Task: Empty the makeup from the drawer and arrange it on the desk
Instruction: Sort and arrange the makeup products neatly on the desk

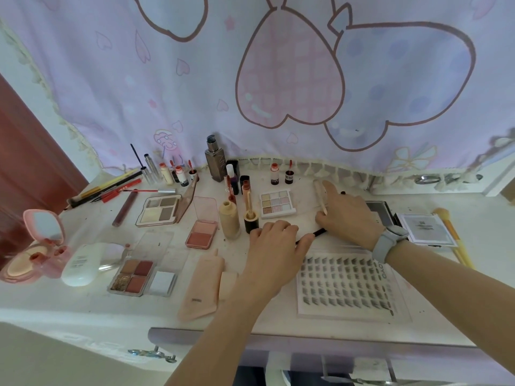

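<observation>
Nearest you, the drawer stood pulled open below the desk edge, its contents too blurred to identify.

Your left hand had its fingers curled around the near end of a thin dark stick, apparently a pencil or brush handle; you could not tell which. Your right hand, with a grey watch at the wrist, lay just beyond and to the right of that grip, thumb and forefinger meeting at the stick's far end, while a pale clear tube passed under its extended fingers.

Directly on the near side of both hands lay the lash tray. Left of the left hand's grip lay a peach tube, a four-pan palette and a blush compact. Just beyond the left hand stood a beige foundation bottle and an open concealer.

Beyond the grip lay a nine-pan eyeshadow palette. Farther still, by the curtain, stood a tall pump bottle and small lip tints.
</observation>
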`<state>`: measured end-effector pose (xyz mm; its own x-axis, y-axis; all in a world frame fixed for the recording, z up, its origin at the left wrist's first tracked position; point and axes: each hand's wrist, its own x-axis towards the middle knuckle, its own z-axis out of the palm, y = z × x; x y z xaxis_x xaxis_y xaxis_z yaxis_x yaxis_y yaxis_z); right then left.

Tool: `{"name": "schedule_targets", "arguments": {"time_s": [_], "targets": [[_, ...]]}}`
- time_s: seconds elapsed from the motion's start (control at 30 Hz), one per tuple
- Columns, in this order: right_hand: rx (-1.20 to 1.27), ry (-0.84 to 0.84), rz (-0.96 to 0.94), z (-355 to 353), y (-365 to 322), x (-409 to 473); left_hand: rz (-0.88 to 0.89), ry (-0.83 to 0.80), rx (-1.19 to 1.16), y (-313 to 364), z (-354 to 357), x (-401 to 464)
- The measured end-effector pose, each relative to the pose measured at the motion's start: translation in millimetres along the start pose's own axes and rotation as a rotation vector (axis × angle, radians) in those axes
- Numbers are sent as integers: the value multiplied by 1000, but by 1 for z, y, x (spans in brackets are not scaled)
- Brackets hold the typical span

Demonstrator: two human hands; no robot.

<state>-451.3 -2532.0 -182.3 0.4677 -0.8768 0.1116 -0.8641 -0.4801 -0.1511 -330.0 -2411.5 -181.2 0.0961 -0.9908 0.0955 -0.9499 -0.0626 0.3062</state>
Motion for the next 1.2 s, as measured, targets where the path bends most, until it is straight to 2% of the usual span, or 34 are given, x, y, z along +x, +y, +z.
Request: {"name": "schedule_targets", "arguments": {"time_s": [0.13, 0.33, 0.43, 0.53, 0.63, 0.73, 0.9, 1.03, 1.13, 1.2], "targets": [[62, 121, 67, -9, 2, 0, -20, -64, 37, -2, 4, 1], [110, 370, 38, -41, 18, -7, 6, -83, 74, -5, 4, -1], [223, 434, 16, -51, 24, -14, 3, -88, 116, -2, 4, -2], [603, 345, 102, -58, 22, -24, -25, -41, 79, 1, 1, -2], [1063, 200, 200, -60, 20, -34, -63, 107, -188, 3, -2, -10], [1219, 106, 191, -57, 15, -45, -23, 281, -391, 5, -7, -20], [1509, -85, 180, -49, -6, -58, 75, 328, -461, 8, -11, -32], [1496, -124, 112, -34, -13, -66, 45, 333, -492, 5, -9, -40], [1407, -29, 5, -31, -18, -70, -6, 340, -609, 6, -11, -47], [1264, 33, -139, -34, -19, -71, -75, 342, -703, 7, -13, -51]]}}
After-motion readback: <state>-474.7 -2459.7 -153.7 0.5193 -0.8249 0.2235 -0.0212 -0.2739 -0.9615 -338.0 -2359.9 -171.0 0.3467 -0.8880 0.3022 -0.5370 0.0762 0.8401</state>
